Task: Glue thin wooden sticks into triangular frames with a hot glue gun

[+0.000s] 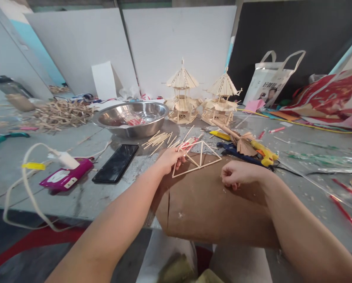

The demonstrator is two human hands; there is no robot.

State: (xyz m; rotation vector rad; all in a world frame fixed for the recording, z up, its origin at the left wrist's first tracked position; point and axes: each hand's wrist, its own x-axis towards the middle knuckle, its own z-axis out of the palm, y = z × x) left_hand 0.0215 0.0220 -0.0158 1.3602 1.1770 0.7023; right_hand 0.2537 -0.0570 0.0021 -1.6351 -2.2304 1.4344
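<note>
Left hand point(173, 159) on triangular stick frame point(200, 166)

Before you: round silver metal basin point(105, 118), glossy, smooth. Flat brown paper-like sheet point(211, 212), matt. Black rectangular phone point(116, 164), glossy.

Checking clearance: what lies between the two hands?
Head view: the stick frame, held in the left hand, over brown sheet, its tip near the right hand.

The white bag point(261, 80) bears dark Chinese characters point(270, 85), the first apparently 好, the rest too blurred to read.
</note>
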